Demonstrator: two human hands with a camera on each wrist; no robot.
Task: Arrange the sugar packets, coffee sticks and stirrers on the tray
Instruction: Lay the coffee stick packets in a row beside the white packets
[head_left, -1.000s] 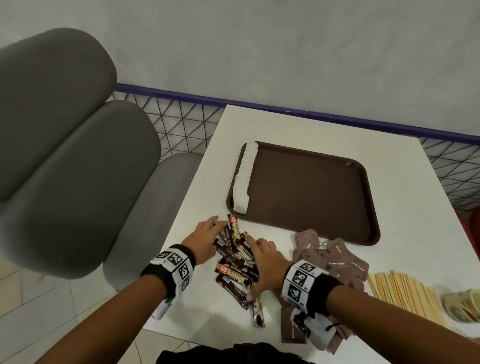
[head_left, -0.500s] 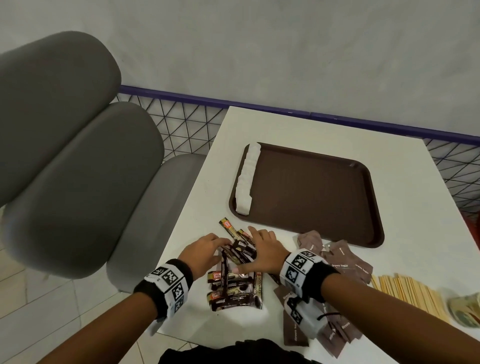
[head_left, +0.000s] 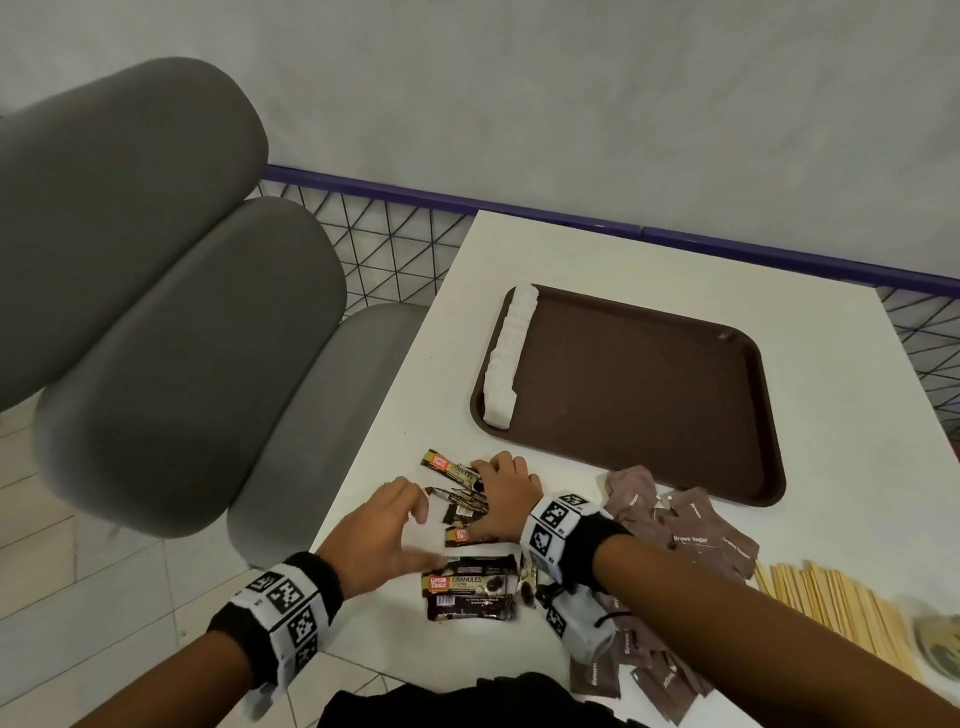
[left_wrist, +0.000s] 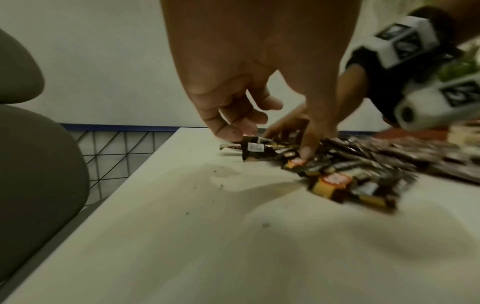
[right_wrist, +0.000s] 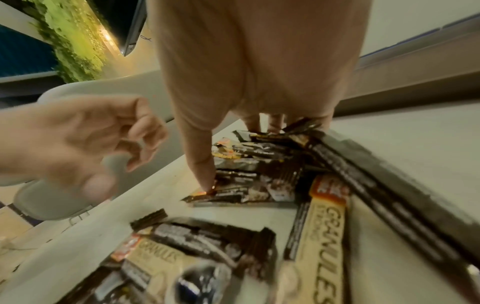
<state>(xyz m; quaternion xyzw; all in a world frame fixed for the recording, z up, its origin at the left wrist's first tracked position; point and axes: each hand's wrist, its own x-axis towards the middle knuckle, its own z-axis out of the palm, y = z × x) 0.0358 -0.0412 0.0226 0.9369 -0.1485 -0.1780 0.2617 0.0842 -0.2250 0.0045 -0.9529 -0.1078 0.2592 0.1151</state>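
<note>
A brown tray (head_left: 639, 395) lies on the white table (head_left: 649, 254), with a row of white sugar packets (head_left: 506, 358) along its left rim. Loose coffee sticks (head_left: 457, 499) lie near the table's front left, and a squared-up bunch of coffee sticks (head_left: 470, 590) lies closer to me. My right hand (head_left: 498, 483) presses palm-down on the loose sticks, its thumb (right_wrist: 205, 181) pinning one. My left hand (head_left: 405, 525) hovers beside them with fingers loosely curled (right_wrist: 124, 156) and holds nothing. Brown sugar packets (head_left: 691, 535) and wooden stirrers (head_left: 841, 608) lie to the right.
A grey padded chair (head_left: 182, 338) stands close against the table's left edge. A purple-topped wire mesh rail (head_left: 395, 249) runs behind the table. A green-patterned object (head_left: 940, 644) sits at the far right, beyond the stirrers.
Both hands swept the scattered coffee sticks together, leaving an aligned bunch nearer me. The left hand has lifted off the pile and drawn back; the right hand stays on the remaining sticks.
</note>
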